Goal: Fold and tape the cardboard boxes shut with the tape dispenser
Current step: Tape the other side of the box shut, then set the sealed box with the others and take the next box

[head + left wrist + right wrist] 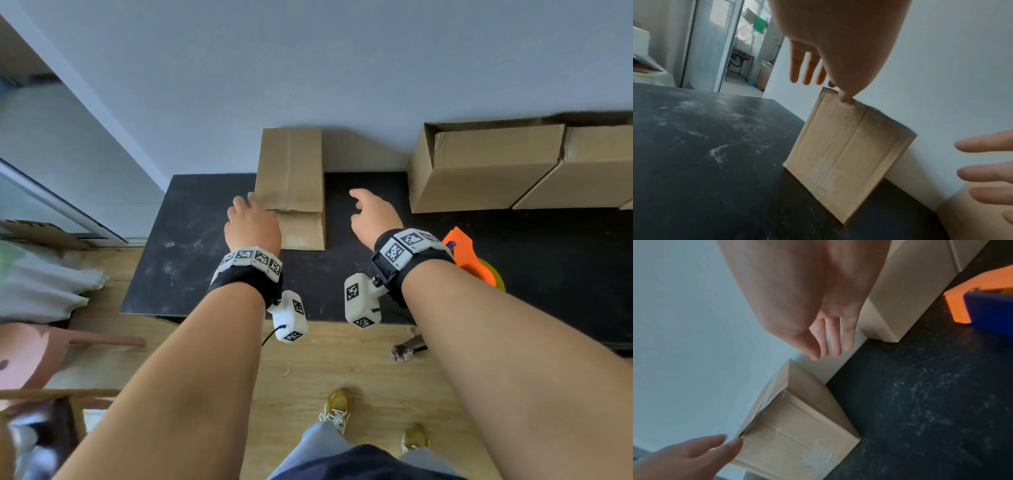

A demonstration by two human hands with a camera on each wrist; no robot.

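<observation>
A small closed cardboard box (291, 178) stands on the black table (191, 240) against the wall, with clear tape along its top seam (764, 412). My left hand (251, 222) touches the box's near left top corner; its thumb tip (844, 99) rests on the top edge and the fingers are straight. My right hand (373, 212) hovers open just right of the box, touching nothing. The orange tape dispenser (469, 260) lies on the table behind my right wrist, partly hidden by it.
Two larger cardboard boxes (486, 168) stand against the wall at the right. The table's left edge sits a little left of my left hand. Wooden floor and my shoes (337, 407) are below the table's front edge.
</observation>
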